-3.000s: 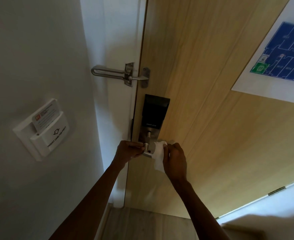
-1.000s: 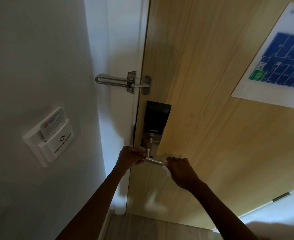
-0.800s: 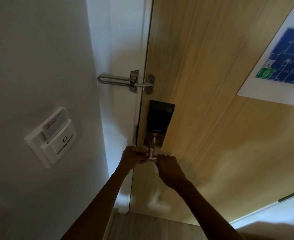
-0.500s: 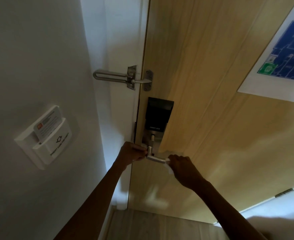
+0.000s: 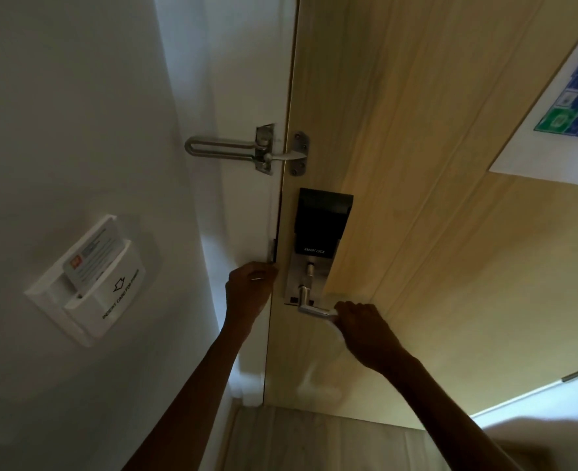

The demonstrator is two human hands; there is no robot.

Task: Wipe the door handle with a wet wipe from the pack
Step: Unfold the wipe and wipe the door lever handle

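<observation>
A silver lever door handle point(image 5: 309, 309) sticks out below a black smart lock point(image 5: 321, 226) on the wooden door point(image 5: 417, 232). My right hand point(image 5: 366, 329) is closed over the free end of the handle with a white wet wipe point(image 5: 332, 315) pressed against it; only a small edge of the wipe shows. My left hand point(image 5: 252, 290) rests loosely curled against the door's edge, left of the lock plate, with nothing visible in it. The wipe pack is out of sight.
A metal swing-bar door guard point(image 5: 247, 153) spans frame and door above the lock. A white key-card holder point(image 5: 90, 280) with a card sits on the left wall. An evacuation plan sheet point(image 5: 559, 107) hangs upper right on the door.
My left hand has let go of the handle's base and moved left to the door's edge. My right hand with the wipe slid back and forth along the lever and is at its end.
</observation>
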